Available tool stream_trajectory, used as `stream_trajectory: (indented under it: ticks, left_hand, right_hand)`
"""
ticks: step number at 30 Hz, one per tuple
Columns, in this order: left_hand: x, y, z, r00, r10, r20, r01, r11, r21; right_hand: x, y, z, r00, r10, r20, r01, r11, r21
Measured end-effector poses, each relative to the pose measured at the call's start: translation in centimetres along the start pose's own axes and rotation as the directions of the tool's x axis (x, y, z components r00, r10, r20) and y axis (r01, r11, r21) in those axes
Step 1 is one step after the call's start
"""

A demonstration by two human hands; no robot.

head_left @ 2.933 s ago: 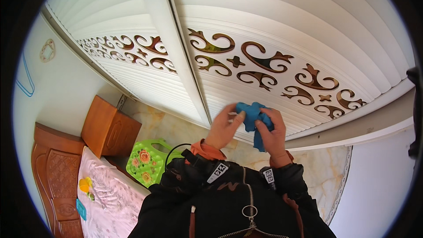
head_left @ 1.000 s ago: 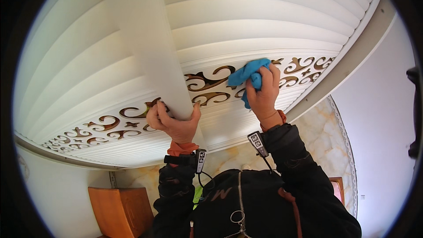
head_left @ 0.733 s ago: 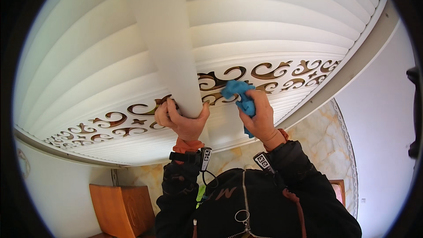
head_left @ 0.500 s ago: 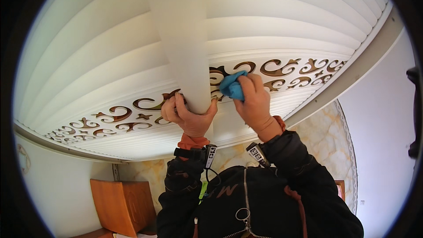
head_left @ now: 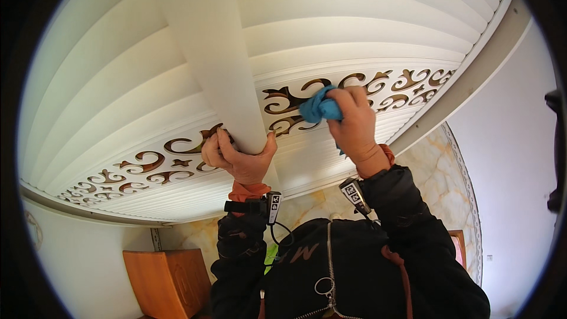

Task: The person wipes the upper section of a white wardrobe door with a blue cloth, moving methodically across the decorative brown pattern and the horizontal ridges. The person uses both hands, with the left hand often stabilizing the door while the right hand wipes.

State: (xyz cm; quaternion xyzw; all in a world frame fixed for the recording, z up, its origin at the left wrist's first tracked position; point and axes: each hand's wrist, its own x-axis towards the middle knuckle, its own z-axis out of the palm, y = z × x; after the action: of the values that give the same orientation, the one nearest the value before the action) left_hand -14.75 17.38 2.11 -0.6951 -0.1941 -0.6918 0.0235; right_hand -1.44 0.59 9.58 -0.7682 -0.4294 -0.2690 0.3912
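My left hand (head_left: 239,156) grips the white post (head_left: 207,53); my right hand (head_left: 354,124) clutches the blue cloth (head_left: 319,108).
Cloth pressed against the carved scrollwork band (head_left: 147,162).

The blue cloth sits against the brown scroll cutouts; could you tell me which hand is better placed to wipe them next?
Right, probably. The right hand already presses the blue cloth onto the scroll cutouts, while the left hand grips the white post.

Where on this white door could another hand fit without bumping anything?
The plain slats above the swirly cutout band are bare. It is crowded mid-band: the right hand presses a blue cloth there, and the left hand grips the white post beside it.
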Motion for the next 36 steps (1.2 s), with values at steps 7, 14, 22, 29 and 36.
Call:
stream_trajectory:
  ticks: [7, 14, 22, 29, 36]
  left_hand:
    - [-0.3, -0.4, -0.1, 1.000, 0.006, 0.026, -0.006, 1.000, -0.002]
    - [-0.1, -0.1, -0.2, 0.998, 0.036, 0.060, -0.038, 0.999, 0.031]
    - [-0.3, -0.7, -0.2, 0.998, 0.037, 0.053, -0.040, 0.998, 0.055]
    - [-0.3, -0.4, -0.2, 0.998, 0.026, 0.054, -0.029, 0.998, 0.051]
    - [-0.4, -0.1, -0.8, 0.995, 0.001, 0.103, -0.013, 0.993, 0.116]
  right_hand:
    - [2.2, -2.9, 2.0, 0.967, -0.124, -0.221, 0.149, 0.984, 0.097]
    - [-1.2, -1.4, 2.4, 0.984, -0.164, 0.071, 0.154, 0.981, 0.119]
    - [0.1, 3.5, -1.5, 0.973, -0.029, -0.231, 0.058, 0.991, 0.120]
    - [-1.3, 5.3, 0.7, 0.977, -0.134, -0.168, 0.137, 0.991, 0.005]
    - [-2.3, 9.9, -2.7, 0.996, 0.035, -0.081, -0.046, 0.990, -0.135]
